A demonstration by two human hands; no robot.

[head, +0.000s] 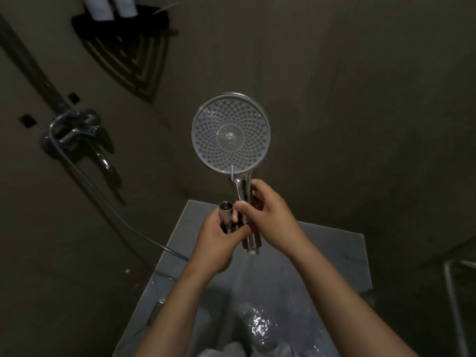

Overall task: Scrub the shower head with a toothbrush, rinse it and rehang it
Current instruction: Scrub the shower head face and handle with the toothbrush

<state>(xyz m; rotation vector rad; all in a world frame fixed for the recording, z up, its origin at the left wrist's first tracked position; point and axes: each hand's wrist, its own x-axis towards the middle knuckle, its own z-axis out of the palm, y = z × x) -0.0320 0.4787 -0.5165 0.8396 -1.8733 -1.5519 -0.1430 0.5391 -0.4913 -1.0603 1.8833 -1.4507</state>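
A round chrome shower head (230,134) with a pale nozzle plate faces me at the centre, its handle pointing down. My right hand (266,215) grips that handle. The handle's threaded lower end (252,247) is bare, with the hose detached, and a thin stream of water falls from it. My left hand (217,239) holds the hose's metal end fitting (226,212) just left of the handle. The hose (108,202) runs from there left and up to the wall tap. No toothbrush is visible.
A chrome mixer tap (74,131) sits on the left wall with a riser pipe above it. A black wire corner shelf (128,45) holds white bottles at the top left. The wet grey floor (322,266) lies below. A metal frame (453,292) stands at the right edge.
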